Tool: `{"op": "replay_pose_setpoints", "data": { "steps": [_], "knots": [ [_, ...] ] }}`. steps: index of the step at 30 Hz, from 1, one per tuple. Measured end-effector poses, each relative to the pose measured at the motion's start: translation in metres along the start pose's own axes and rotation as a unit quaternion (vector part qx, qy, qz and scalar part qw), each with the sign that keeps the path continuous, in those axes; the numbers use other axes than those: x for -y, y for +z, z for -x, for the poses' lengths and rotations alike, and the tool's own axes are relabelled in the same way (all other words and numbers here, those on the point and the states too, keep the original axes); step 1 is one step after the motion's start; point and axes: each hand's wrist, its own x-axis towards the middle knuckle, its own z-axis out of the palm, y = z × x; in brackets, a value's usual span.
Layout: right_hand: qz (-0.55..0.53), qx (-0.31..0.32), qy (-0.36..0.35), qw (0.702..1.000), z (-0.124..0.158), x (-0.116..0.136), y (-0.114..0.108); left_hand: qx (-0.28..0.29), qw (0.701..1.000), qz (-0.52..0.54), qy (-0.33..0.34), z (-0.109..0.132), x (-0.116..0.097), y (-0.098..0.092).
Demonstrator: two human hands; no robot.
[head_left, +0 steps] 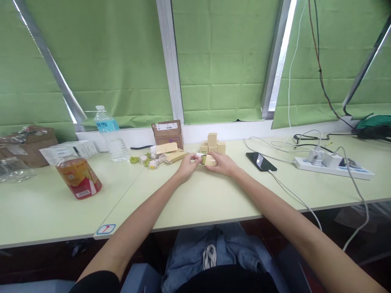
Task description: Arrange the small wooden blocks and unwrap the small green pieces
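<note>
My right hand grips a small tan cardboard box from its right side, just above the table. At the box's left end, a small green-and-white piece shows, partly in the opening. My left hand is closed, thumb and fingertips pinching that piece; its exact kind is too small to make out. Behind my right hand stands a stack of similar small tan boxes. Left of my left hand lie flattened tan cartons and several small green and whitish pieces.
A brown carton stands against the wall. To the left are a water bottle, a bottle of reddish drink and a white box. On the right lie a phone on a cable and a power strip with trailing cords.
</note>
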Motion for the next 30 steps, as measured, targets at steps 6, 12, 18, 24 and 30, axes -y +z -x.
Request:
{"op": "replay_pose_setpoints", "data": {
  "steps": [6,12,18,24,30],
  "knots": [
    [0.037,0.001,0.055,0.998,0.000,-0.004,-0.004,-0.040,0.986,0.143,-0.077,-0.008,0.005,-0.007],
    [0.090,-0.013,0.120,0.989,-0.003,-0.014,0.000,-0.096,0.993,0.042,-0.053,-0.010,0.005,-0.018],
    [0.099,-0.098,0.049,0.989,-0.003,-0.016,0.003,-0.033,0.998,-0.038,0.021,-0.010,-0.001,-0.030],
    [-0.044,-0.142,-0.048,0.988,-0.006,0.017,0.015,-0.013,0.999,-0.033,0.038,-0.009,-0.006,-0.029],
    [-0.017,-0.067,0.002,0.998,-0.010,0.038,0.019,0.009,0.996,-0.067,0.064,-0.001,-0.017,-0.010]
  ]
}}
